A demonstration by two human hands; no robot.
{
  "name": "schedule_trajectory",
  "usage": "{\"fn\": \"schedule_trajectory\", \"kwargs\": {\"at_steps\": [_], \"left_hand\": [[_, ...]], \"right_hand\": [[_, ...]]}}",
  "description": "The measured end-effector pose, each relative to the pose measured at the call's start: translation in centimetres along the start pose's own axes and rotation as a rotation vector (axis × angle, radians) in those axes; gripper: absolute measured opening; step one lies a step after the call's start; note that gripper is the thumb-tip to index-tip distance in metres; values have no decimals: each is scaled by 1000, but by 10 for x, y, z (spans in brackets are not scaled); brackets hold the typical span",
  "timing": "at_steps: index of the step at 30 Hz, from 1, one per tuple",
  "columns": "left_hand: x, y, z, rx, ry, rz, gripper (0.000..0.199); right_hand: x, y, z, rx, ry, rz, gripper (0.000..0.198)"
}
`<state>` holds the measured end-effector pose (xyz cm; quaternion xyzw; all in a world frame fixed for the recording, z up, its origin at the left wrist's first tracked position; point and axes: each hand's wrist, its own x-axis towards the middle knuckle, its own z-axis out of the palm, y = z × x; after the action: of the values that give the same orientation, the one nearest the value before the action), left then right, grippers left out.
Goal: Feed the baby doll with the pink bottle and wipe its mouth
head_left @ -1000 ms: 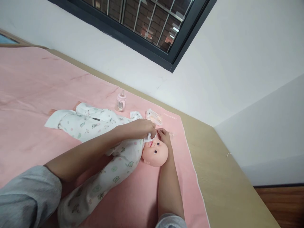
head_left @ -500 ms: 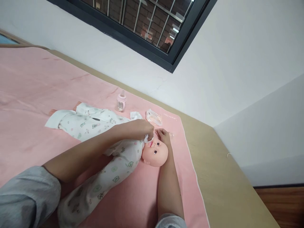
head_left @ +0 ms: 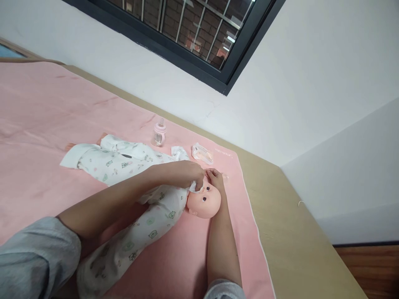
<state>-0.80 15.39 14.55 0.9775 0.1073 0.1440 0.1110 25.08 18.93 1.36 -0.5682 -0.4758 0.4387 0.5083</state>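
A baby doll (head_left: pixel 205 205) lies on its back on a pink mat, dressed in a white printed outfit (head_left: pixel 109 164). My left hand (head_left: pixel 191 173) is closed on a small white wipe (head_left: pixel 195 187) and presses it at the doll's mouth, which is hidden. My right hand (head_left: pixel 215 178) rests against the far side of the doll's head, its fingers stretched out and its forearm passing beside the crown. Whether the palm bears the head I cannot tell.
A pink-topped baby bottle (head_left: pixel 159 133) stands beyond the doll. Near it lies a small clear packet (head_left: pixel 202 153). The pink mat (head_left: pixel 46 104) covers a wooden board (head_left: pixel 280 211) against the white wall, under a dark-framed window (head_left: pixel 227 79).
My left hand has shifted slightly with the wipe, from below the doll's lips to over its mouth. My right hand and the doll stay in place.
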Motion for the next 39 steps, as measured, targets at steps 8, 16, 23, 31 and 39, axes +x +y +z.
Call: {"fn": "schedule_trajectory", "kwargs": {"at_steps": [8,16,23,31,39], "left_hand": [[0,8,-5,24,-69,-6,49],[3,9,-7,-30,-64,24,41],[6,-1,-7,-63,97,-85,43],[11,-3,3,-67,63,-128,46],[11,4,-1,-66,74,-82,40]], "right_hand": [[-1,-2,0,-14,-2,-5,26],[-2,-3,1,-27,-9,-5,27],[-2,-3,0,-60,4,-10,23],[-2,-3,0,-74,-1,-17,24],[1,1,1,-82,4,-51,31]]}}
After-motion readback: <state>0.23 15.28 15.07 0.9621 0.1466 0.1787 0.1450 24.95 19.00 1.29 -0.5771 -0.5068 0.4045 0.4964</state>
